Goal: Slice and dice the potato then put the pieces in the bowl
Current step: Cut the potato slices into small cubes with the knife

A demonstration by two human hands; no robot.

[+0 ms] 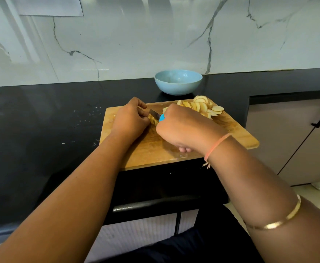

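1. The left hand (pixel 130 120) rests on the left half of the cutting board (pixel 155 150), its fingers curled down and pinching the last stub of potato (pixel 153 120) at their tips.
2. The stub lies just to the right of those fingertips, touching them, and only a short brown-skinned end shows. Its long axis cannot be told for sure, but it seems to run left to right, from the fingers toward the blade.
3. The knife (pixel 155 113) crosses the stub's right end, its tip pointing away and to the left and its blue handle toward the person. The blade stands very near the left fingertips, and this narrow gap is what the next cut depends on. With so little stub left, 1 or 2 more slices look possible before the fingers must draw back.
4. The right hand (pixel 182 128) is clenched round the knife handle, and it is the nearer hand to the cut pieces.
5. Beyond it, the round slices (pixel 201 106) lie heaped on the board's far right corner, not yet diced.
6. The blue bowl (pixel 178 82) stands just behind the board, with no potato visible in it.
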